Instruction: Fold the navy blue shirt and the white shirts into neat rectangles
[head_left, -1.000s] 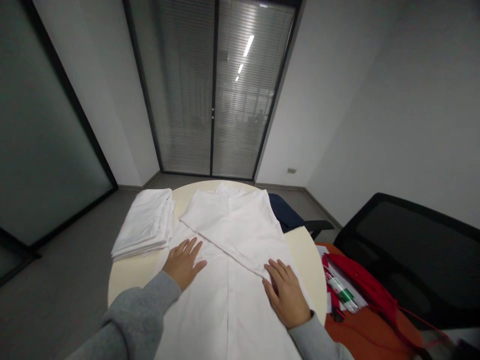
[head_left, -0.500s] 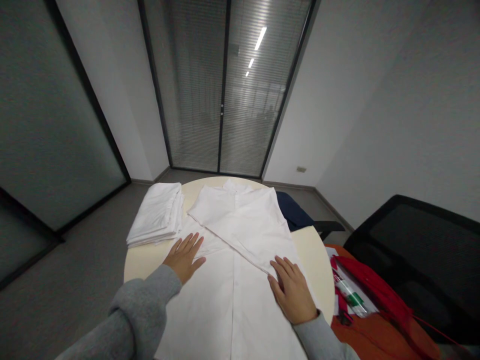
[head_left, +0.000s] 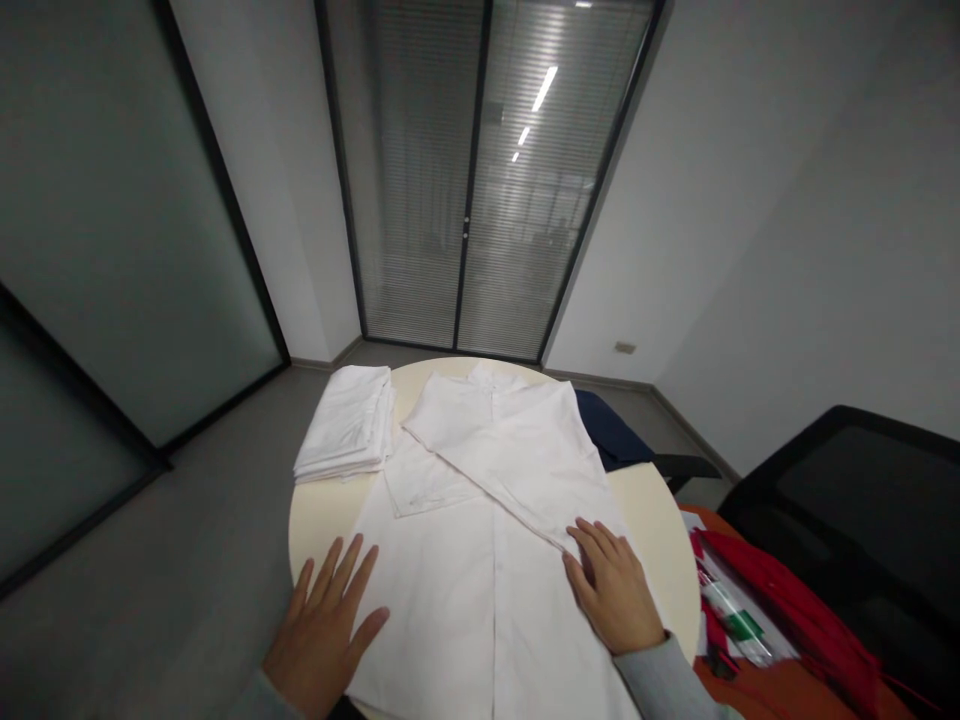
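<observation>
Sleeves (head_left: 480, 440) lie crossed on the shirt (head_left: 442, 590) atop the table (head_left: 660, 520), with only your right hand (head_left: 615, 590), fingers close together, steadying a cuff (head_left: 551, 530), whether pinching it unclear, and your left hand (head_left: 319, 630) splayed clear of them, near the shirt's side.

place: an office or small meeting room
upper centre: glass panels (head_left: 420, 180) with blinds, dark frames
left: frosted partition (head_left: 112, 220)
lower right: black mesh-back chair (head_left: 847, 510)
lower centre: round desk (head_left: 667, 540)
</observation>
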